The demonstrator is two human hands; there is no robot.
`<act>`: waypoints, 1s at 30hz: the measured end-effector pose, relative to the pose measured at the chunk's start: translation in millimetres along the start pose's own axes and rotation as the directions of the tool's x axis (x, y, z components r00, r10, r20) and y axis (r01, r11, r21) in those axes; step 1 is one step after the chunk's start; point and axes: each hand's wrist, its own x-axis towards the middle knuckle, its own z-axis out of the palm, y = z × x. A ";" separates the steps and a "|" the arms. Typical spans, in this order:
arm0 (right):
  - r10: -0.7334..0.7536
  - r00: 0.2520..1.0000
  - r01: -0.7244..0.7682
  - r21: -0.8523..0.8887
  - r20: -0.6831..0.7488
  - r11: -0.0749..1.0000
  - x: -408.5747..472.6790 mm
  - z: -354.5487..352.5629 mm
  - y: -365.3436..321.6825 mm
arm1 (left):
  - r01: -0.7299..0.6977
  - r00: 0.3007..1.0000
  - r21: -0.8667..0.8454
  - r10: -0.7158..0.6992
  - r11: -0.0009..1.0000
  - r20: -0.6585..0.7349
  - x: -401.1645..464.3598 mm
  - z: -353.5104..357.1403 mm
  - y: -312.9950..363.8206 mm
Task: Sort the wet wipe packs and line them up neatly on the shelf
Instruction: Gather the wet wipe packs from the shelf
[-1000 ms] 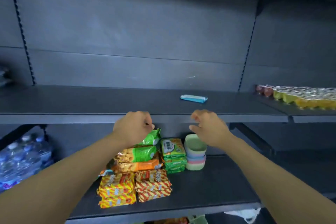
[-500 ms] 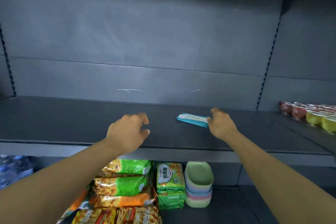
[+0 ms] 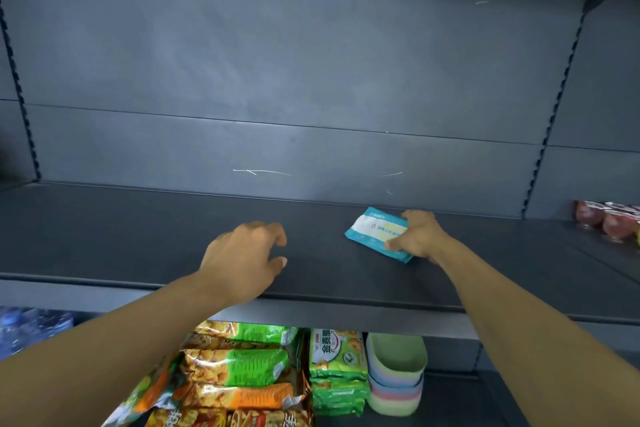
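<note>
One teal and white wet wipe pack lies on the dark grey shelf, right of its middle. My right hand grips the pack's right end, thumb on its near edge and fingers over the far edge. My left hand hovers above the shelf to the left of the pack, fingers loosely curled and holding nothing. No other wet wipe pack shows.
Red jelly cups stand at the shelf's far right. On the lower shelf lie green and orange snack bags, green cracker packs, stacked pastel bowls and water bottles at the left.
Both hands rose from the shelf's front edge onto the shelf. My right hand reached the wet wipe pack and took hold of its right end; the pack's near end has turned.
</note>
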 end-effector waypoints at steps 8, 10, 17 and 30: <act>-0.277 0.961 0.253 0.464 -0.017 0.849 -55.1 -6.7 -39.9 | 0.087 0.996 -0.159 -0.088 0.983 0.005 -10.4 -25.4 -6.2; -0.369 0.927 0.266 0.571 0.071 0.777 -76.8 -10.2 -54.2 | 0.117 0.992 -0.247 -0.124 0.962 -0.010 -16.8 -38.0 -7.7; -0.625 0.763 0.356 0.703 0.162 0.616 -146.1 -0.2 -113.4 | 0.241 0.953 -0.641 -0.301 0.728 0.017 -63.2 -75.5 -25.8; -0.713 0.658 0.550 0.492 0.243 0.675 -272.9 114.7 -217.2 | 0.380 0.818 -0.828 -0.567 0.411 0.094 -219.6 -91.2 -156.1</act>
